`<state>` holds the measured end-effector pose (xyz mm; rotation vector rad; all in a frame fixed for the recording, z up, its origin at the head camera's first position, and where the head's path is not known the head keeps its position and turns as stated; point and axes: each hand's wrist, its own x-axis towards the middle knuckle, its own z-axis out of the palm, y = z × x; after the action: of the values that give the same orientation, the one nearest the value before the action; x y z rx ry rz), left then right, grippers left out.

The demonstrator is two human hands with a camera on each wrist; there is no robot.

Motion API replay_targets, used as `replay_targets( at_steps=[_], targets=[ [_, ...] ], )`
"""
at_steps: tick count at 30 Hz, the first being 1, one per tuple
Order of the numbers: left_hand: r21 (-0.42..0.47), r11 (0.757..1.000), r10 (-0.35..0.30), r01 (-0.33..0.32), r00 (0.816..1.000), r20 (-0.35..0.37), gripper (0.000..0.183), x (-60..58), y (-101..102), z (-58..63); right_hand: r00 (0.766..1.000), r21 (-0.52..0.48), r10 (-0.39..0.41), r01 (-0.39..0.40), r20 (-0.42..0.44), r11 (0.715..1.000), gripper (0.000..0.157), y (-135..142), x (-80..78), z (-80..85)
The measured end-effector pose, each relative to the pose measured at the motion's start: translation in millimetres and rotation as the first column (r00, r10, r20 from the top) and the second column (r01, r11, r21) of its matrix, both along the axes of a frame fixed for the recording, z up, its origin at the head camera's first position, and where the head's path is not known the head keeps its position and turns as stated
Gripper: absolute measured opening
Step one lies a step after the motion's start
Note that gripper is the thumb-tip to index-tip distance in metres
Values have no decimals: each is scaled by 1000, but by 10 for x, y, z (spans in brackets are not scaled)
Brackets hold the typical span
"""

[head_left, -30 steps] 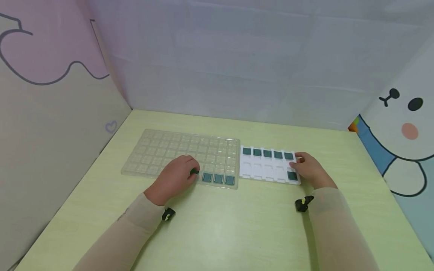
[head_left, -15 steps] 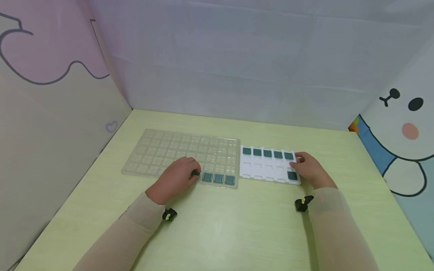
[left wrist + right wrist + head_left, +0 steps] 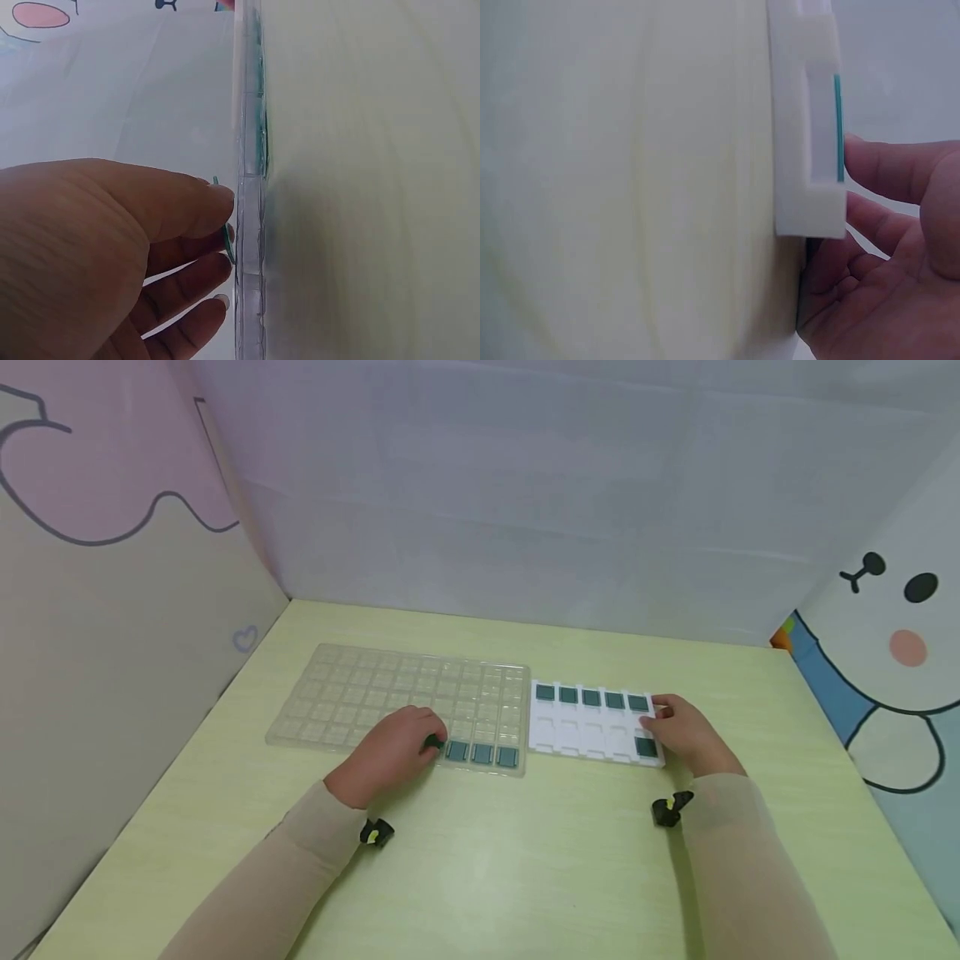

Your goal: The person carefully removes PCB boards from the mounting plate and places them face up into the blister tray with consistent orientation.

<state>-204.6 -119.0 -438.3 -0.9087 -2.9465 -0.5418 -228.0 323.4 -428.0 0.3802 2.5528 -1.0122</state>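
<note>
My left hand [image 3: 393, 752] pinches a thin green square chip [image 3: 228, 244] between thumb and fingers, over the front row of a clear plastic tray [image 3: 375, 697] with many square pockets. In the left wrist view the chip is tilted, its lower edge near the tray's side. Three chips [image 3: 482, 753] lie flat in the pockets to its right. My right hand [image 3: 686, 735] grips the right end of a white tray [image 3: 570, 727], thumb on top and fingers beside the end. That tray holds a back row of several chips [image 3: 591, 698] and one front-right chip [image 3: 839, 127].
Both trays lie side by side, nearly touching, on a pale wooden table [image 3: 487, 868]. A white cloth wall [image 3: 525, 510] stands behind, with printed panels [image 3: 892, 693] at the sides. Black wrist devices [image 3: 377, 832] hang at both cuffs.
My left hand has shifted slightly right, toward the three chips in the clear tray, with the chip still pinched. The right hand and white tray stay where they were.
</note>
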Motion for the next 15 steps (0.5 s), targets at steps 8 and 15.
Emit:
replay_targets(
  at_steps=[8,15],
  targets=[
    [-9,1000,1,-1,1000,11,10,-4,-5,-13,1000,-5,-9,9,-1,1000,70,-1,8,7],
    [-18,1000,4,-3,1000,12,10,12,-6,-19,1000,-1,-2,2,-2,1000,69,-2,21,24]
  ],
)
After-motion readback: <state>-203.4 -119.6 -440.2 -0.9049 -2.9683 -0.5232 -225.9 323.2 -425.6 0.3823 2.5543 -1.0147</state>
